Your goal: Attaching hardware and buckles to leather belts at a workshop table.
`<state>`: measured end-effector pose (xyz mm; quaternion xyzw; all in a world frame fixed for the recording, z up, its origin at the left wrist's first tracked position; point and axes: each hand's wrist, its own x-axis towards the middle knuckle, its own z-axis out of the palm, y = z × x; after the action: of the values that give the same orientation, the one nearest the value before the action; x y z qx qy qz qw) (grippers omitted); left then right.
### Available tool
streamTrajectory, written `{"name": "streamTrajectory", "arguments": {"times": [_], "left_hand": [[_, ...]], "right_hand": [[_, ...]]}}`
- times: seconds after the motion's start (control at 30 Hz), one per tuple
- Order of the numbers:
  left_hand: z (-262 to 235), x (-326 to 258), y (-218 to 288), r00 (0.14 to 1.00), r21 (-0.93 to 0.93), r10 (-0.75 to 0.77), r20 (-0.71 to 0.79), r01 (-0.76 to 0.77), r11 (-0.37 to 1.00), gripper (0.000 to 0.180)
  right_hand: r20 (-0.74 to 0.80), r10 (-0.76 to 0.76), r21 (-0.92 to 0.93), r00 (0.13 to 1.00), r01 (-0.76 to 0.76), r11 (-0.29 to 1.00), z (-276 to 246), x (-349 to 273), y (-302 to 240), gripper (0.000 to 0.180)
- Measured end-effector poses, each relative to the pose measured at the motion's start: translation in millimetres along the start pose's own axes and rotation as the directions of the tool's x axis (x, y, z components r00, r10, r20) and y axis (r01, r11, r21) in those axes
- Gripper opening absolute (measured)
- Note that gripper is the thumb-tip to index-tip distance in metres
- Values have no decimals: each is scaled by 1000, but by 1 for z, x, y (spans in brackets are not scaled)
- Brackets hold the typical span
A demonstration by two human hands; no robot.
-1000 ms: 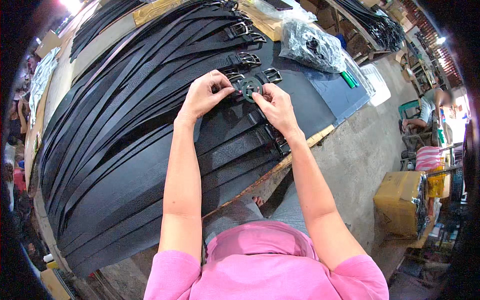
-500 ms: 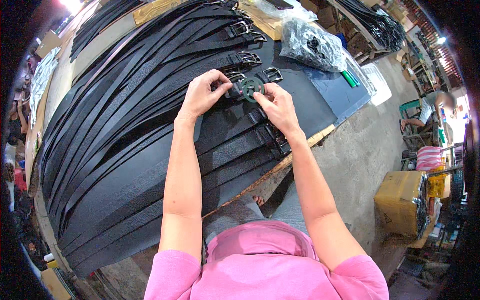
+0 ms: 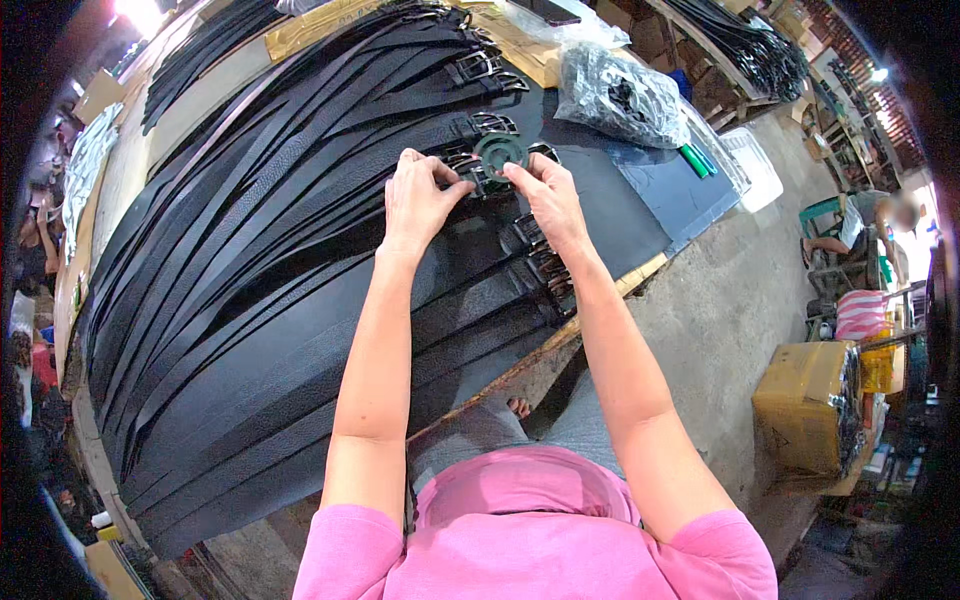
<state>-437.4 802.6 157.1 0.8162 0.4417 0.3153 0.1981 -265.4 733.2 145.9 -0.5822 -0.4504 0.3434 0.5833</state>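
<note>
Pretty bright overall, daylight-ish and even, no harsh shadows on the black belts (image 3: 250, 270), just a soft sheen across the leather grain. There's a blown-out hot spot top left by the bench edge, total white glare, and another small bright lamp (image 3: 878, 74) far right. Fisheye distortion is heavy: straight edges of the table (image 3: 590, 300) bow hard twd the rim, and the corners go to black vignette w/ a reddish fringe on the left. Center is sharp enough; edges get smeary, and the person (image 3: 900, 215) seated far right is blurred out
</note>
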Motion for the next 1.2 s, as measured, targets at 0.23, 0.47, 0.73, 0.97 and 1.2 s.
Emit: {"name": "streamTrajectory", "arguments": {"times": [0.23,0.47,0.73,0.97,1.2], "left_hand": [[11,-4,9,984,-9,-112,-139,112,994,21],[15,-3,-2,997,20,-55,-47,56,998,22],[7,7,-16,978,-227,-80,195,124,966,31],[-2,6,-6,967,-248,-134,216,187,951,33],[0,4,-8,998,-284,-25,61,41,958,28]], "right_hand": [[-8,-28,-164,1000,27,986,-3,-1,4,25],[-15,-132,-237,991,125,963,6,-6,-2,27],[32,-298,-448,954,280,849,10,-10,-10,24],[35,-302,-427,953,288,857,11,-8,-7,24],[65,-340,-452,938,332,828,11,-9,-7,25]]}}
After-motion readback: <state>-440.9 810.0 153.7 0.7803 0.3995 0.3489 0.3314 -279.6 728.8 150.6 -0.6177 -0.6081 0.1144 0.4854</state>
